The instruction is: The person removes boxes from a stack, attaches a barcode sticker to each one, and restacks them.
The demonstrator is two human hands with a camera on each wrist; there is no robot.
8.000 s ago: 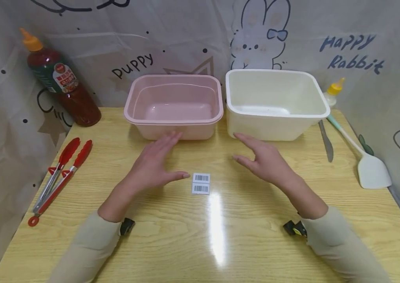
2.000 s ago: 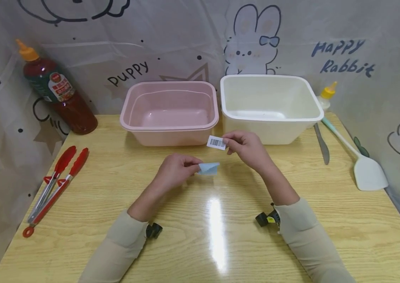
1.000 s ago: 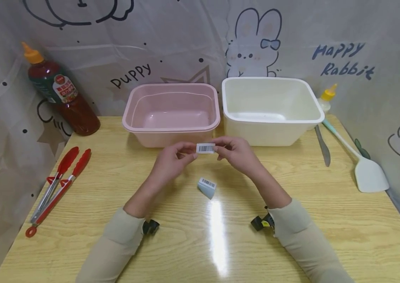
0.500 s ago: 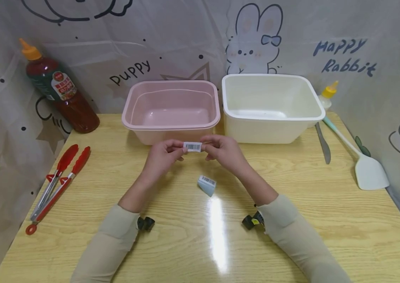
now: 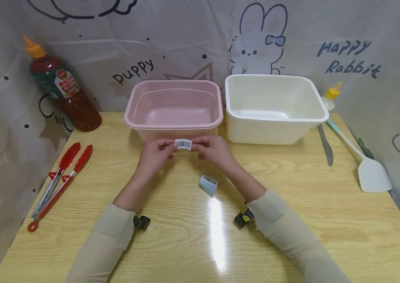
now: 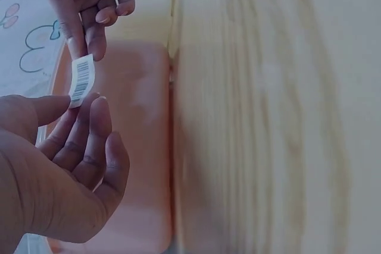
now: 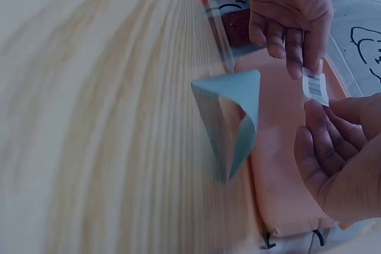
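Left hand (image 5: 155,154) and right hand (image 5: 213,150), each pinching one end of a barcode sticker (image 5: 183,144), held above the table (image 5: 292,220) just before the pink tub (image 5: 174,106). Nearer, on the wood, a curled backing sheet (image 5: 208,185); rightward, the white tub (image 5: 274,107).

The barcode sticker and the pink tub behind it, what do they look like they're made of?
The barcode sticker, pinched by the left hand and right hand, looks like thin matte paper; it bends slightly. The pink tub looks like smooth moulded plastic with a faint sheen.
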